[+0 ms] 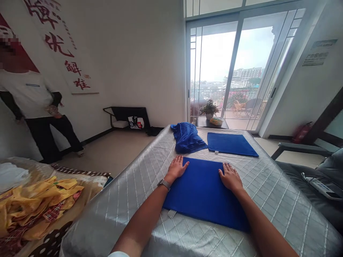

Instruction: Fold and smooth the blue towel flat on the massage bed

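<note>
Two hands, left hand and right hand, laid flat palm-down on folded blue cloth, fingers extended, nothing clasped.
Folded blue cloth directly under and between palms, spreading back toward the body; left at far-left corner, right at far-right, neither clearly nearer; long axis hard to tell, near edge slanting crosswise, white tag sticking out near its left end. Resting on silver quilted cover; beyond, crumpled blue cloth beside second folded blue piece. Around: glass door ahead, dark armchair right, yellow garments and standing person left.
</note>
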`<state>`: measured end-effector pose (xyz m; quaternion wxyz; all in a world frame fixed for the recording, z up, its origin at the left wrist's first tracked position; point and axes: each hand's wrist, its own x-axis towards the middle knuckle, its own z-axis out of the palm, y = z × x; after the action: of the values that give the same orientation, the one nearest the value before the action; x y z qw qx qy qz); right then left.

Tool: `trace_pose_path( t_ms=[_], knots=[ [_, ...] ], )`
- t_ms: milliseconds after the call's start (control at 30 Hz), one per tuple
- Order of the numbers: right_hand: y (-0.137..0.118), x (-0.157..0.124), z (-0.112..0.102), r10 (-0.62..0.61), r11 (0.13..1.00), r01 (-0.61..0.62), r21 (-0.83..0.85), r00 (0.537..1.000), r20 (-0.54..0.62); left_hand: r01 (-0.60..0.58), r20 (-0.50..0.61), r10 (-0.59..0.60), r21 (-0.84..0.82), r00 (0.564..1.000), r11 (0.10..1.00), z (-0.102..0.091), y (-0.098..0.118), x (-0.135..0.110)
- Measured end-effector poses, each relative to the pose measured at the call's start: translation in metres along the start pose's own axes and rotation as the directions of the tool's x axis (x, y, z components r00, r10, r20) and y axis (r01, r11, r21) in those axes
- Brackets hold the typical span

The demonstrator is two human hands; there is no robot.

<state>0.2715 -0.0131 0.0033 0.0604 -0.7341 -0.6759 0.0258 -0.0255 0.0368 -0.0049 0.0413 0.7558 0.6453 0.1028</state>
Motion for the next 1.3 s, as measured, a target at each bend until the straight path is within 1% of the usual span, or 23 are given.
trace_pose_path(
  t_ms=[167, 333, 767, 933, 1100, 1200, 1233, 1300],
  knots=[
    [0.001, 0.001, 0.0, 0.002, 1.0, -0.002, 0.006, 1.0, 0.019, 0.009, -0.009, -0.009, 0.001, 1.0, 1.0, -0.001, 0.003, -0.001],
    [0.003, 0.001, 0.001, 0.001, 1.0, -0.001, 0.014, 1.0, 0.008, 0.022, -0.012, -0.022, -0.018, 1.0, 1.0, -0.003, 0.005, -0.002],
    [0.003, 0.002, 0.001, 0.01, 0.999, -0.009, -0.031, 1.0, 0.017, 0.002, -0.045, -0.004, -0.053, 0.999, 0.999, 0.001, 0.004, 0.0],
    [0.001, 0.001, -0.002, 0.013, 1.0, -0.012, -0.018, 0.999, 0.029, 0.004, -0.037, -0.005, -0.032, 0.999, 0.999, 0.0, 0.006, -0.001],
    [0.0, 0.0, -0.004, 0.012, 1.0, -0.012, -0.004, 0.999, 0.04, 0.036, -0.013, -0.036, 0.009, 0.999, 0.999, -0.006, 0.007, 0.0],
    [-0.001, 0.001, -0.003, 0.016, 1.0, -0.016, 0.004, 0.999, 0.048, 0.039, -0.038, -0.038, 0.02, 0.999, 0.999, -0.009, 0.017, 0.003],
    [-0.001, 0.001, -0.003, 0.017, 1.0, -0.017, 0.004, 0.999, 0.05, 0.018, -0.046, -0.017, 0.018, 0.999, 1.0, -0.009, 0.025, 0.004],
    [-0.001, 0.002, -0.003, 0.016, 1.0, -0.017, 0.002, 0.998, 0.054, -0.073, -0.046, 0.074, 0.005, 0.996, 0.997, -0.007, 0.049, 0.005]
  ],
)
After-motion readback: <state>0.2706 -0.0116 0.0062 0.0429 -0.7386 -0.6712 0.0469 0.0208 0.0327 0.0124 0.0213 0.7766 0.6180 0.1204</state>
